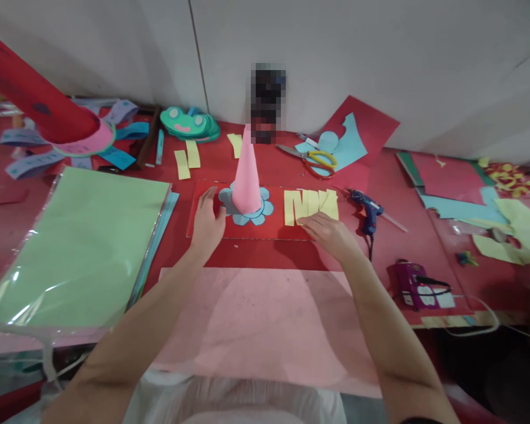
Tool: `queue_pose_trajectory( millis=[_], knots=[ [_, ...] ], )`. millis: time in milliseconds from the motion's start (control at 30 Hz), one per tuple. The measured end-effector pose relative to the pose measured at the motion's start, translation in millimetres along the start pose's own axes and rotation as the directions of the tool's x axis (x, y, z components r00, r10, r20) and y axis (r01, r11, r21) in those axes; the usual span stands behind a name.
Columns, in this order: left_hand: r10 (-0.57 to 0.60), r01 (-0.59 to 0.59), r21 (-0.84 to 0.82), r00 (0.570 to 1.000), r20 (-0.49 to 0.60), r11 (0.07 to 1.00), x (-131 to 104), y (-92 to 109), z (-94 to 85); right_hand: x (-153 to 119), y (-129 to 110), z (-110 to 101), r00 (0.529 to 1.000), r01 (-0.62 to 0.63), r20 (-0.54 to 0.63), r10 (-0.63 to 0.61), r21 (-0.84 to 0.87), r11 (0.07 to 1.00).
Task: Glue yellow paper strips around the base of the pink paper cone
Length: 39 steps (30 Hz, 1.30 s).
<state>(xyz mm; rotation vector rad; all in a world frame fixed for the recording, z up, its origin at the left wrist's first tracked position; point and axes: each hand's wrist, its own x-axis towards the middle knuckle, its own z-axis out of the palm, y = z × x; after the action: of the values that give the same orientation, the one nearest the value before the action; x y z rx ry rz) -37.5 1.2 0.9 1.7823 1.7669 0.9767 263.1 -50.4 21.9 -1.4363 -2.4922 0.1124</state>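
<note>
A pink paper cone [247, 182] stands upright on a light-blue paper flower [267, 209], on a red rectangular board [247, 232]. My left hand [209, 219] rests on the board just left of the flower, open, its fingers curved, the thumb near the petals. Several pale yellow paper strips [289, 207] lie side by side on the board's right part. Over their lower ends lies my right hand [327, 231], fingers stretched to the left and touching the strips. It covers part of them, and I see nothing gripped in it.
A blue glue gun [370, 213] and yellow-and-red-handled scissors [320, 162] lie to the right and behind. Farther right is a purple box [415, 285] with a cord. Green paper in plastic [83, 247] lies left, below a red tube [48, 100]. Green frog cutouts [189, 123] sit at the wall.
</note>
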Motion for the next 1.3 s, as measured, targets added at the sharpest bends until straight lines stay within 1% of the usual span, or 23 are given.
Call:
queue_pose_trajectory(
  millis=[100,200,267,333,367,400,467,567,633,667,767,800,900,967,1100,1133,1167,1233,1300],
  knots=[
    [0.006,-0.006,0.002,1.0,-0.001,1.0,0.2,-0.6,-0.9,-1.6,1.6,-2.0,0.999,0.048,0.022,-0.047,-0.051,0.998],
    [0.006,-0.006,0.01,1.0,-0.004,1.0,0.3,-1.2,-1.0,-1.8,1.6,-0.8,0.999,0.03,0.016,-0.029,-0.058,0.998],
    [0.0,0.0,0.002,1.0,-0.014,1.0,0.0,-0.8,-1.1,-1.3,1.5,1.3,0.999,-0.022,-0.035,0.021,-0.03,0.999],
    [-0.003,0.003,-0.009,1.0,-0.025,1.0,-0.7,0.9,-2.0,0.2,1.2,2.2,0.982,-0.116,-0.149,0.112,-0.017,0.993],
    [-0.003,0.002,-0.012,1.0,-0.03,1.0,-1.4,2.3,-2.8,1.5,0.7,1.5,0.961,-0.174,-0.221,0.168,-0.008,0.985],
    [0.0,-0.001,-0.013,0.999,-0.037,1.0,-2.1,4.0,-3.9,3.2,-0.1,-0.1,0.929,-0.234,-0.294,0.226,0.011,0.972],
    [0.014,-0.014,-0.011,0.998,-0.063,1.0,-4.1,8.0,-6.5,8.1,-3.7,-5.6,0.846,-0.338,-0.411,0.34,0.082,0.938],
    [0.076,-0.076,-0.005,0.994,-0.084,0.997,-7.6,13.9,-9.7,17.0,-14.2,-13.8,0.713,-0.416,-0.505,0.486,0.254,0.873],
    [0.15,-0.149,0.025,0.988,-0.046,0.989,-10.1,16.6,-10.2,22.0,-22.2,-14.5,0.631,-0.427,-0.542,0.555,0.354,0.832],
    [0.187,-0.187,0.045,0.982,-0.012,0.981,-11.3,17.6,-9.7,23.6,-25.4,-12.9,0.61,-0.425,-0.544,0.575,0.388,0.818],
    [0.268,-0.278,0.07,0.956,0.119,0.958,-15.0,18.8,-6.2,25.0,-28.1,-3.1,0.584,-0.423,-0.516,0.627,0.466,0.777],
    [0.287,-0.3,0.062,0.944,0.162,0.952,-16.3,18.9,-4.5,24.6,-26.6,0.6,0.568,-0.422,-0.507,0.649,0.497,0.758],
    [0.341,-0.36,0.028,0.906,0.252,0.933,-19.7,18.6,0.2,23.2,-18.2,8.5,0.497,-0.391,-0.493,0.714,0.607,0.691],
    [0.372,-0.394,0.019,0.883,0.287,0.919,-21.6,18.6,2.4,23.3,-12.3,10.1,0.441,-0.355,-0.481,0.758,0.682,0.639],
    [0.389,-0.424,0.028,0.853,0.349,0.905,-23.4,18.8,4.7,24.4,-3.5,8.0,0.283,-0.238,-0.438,0.853,0.83,0.505],
    [0.392,-0.429,0.028,0.849,0.356,0.903,-23.3,18.7,5.1,24.2,-1.2,7.6,0.253,-0.209,-0.416,0.873,0.858,0.469],
    [0.395,-0.433,0.028,0.846,0.359,0.901,-23.1,18.5,5.6,23.7,1.2,7.6,0.234,-0.187,-0.389,0.891,0.881,0.434],
    [0.397,-0.433,0.029,0.849,0.348,0.901,-22.2,17.7,6.6,21.8,6.5,9.0,0.212,-0.155,-0.336,0.918,0.916,0.371],
    [0.387,-0.42,0.034,0.861,0.33,0.907,-20.9,16.3,7.1,19.4,11.7,11.8,0.217,-0.125,-0.282,0.935,0.941,0.313]
  ],
)
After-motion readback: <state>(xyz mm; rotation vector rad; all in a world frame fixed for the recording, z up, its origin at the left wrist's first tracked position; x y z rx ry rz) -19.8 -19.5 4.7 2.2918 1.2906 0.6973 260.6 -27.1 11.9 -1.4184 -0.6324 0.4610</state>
